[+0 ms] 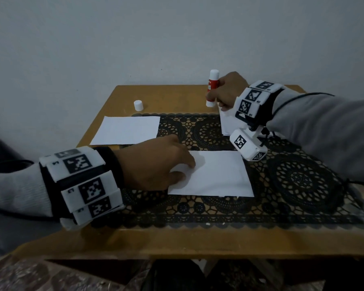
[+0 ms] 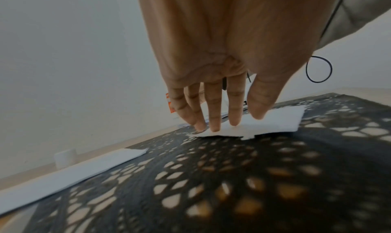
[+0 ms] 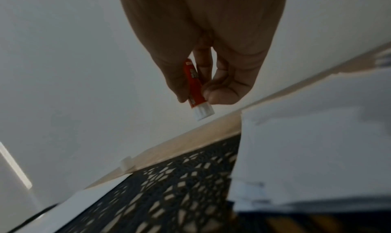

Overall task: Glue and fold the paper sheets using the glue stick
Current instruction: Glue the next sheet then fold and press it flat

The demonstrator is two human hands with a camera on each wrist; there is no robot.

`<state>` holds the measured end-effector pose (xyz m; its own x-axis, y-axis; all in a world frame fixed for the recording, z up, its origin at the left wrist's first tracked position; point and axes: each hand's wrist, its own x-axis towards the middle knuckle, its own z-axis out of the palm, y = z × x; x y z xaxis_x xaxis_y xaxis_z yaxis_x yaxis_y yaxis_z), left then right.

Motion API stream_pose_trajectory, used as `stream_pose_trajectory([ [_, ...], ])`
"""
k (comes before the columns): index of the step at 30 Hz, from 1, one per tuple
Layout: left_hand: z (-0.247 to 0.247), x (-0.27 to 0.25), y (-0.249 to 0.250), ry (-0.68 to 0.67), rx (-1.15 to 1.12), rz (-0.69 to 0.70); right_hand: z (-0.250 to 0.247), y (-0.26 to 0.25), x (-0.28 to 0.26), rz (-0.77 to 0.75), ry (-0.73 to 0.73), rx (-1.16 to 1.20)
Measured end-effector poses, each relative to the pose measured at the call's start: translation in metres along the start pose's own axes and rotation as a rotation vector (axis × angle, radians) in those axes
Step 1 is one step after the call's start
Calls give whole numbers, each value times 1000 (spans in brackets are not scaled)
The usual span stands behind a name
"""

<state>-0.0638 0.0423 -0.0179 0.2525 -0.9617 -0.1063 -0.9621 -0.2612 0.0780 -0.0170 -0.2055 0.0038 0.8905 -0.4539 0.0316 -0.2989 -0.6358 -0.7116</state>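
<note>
Glue stick [image 1: 212, 87] stands upright at the far edge of the counter [image 1: 177, 240], pinched between the thumb and curled fingers of the right hand [image 1: 226, 90]; its white cap [image 1: 138, 105] sits apart to the left, so the stick looks uncapped. Whether its base rests on the wood or hovers just above it cannot be told. The left hand [image 1: 156, 162] lies flat, fingers straight, pressing the left edge of the paper sheet [image 1: 216, 175] in the middle of the black lace mat [image 1: 303, 181]. A second sheet [image 1: 127, 129] lies to the far left, and a stack of paper [image 1: 227, 122] lies under the right wrist. The step in hand appears to be bringing glue to the near sheet. To do it well, the left fingertips [image 2: 214, 128] should keep the sheet pinned while the stick is stroked along one edge in light, even passes away from the holding hand, since thin paper on openwork lace may wrinkle or drag. Folding should follow promptly, with edges aligned before pressing.
</note>
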Motion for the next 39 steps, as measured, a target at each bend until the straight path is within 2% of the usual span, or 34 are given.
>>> stream_pose_trajectory([
  [3, 2, -5, 22, -73, 86, -97, -13, -5, -26, -89, 4, -44],
  [7, 7, -9, 51, -65, 125, -150, -24, -5, -63, -164, -102, -133],
  [11, 10, -11, 68, -254, 47, -165, -24, -3, -94, -249, -301, -163],
  [13, 13, -11, 69, -299, 29, -174, -19, -5, -105, -313, -346, -182],
  [22, 15, -7, 68, -375, 19, -188, 15, -16, -124, -452, -278, -269],
  [30, 12, -6, 69, -407, -10, -205, 28, -18, -118, -438, -272, -266],
  [39, 7, -7, 73, -415, -34, -215, 22, -23, -117, -449, -257, -380],
])
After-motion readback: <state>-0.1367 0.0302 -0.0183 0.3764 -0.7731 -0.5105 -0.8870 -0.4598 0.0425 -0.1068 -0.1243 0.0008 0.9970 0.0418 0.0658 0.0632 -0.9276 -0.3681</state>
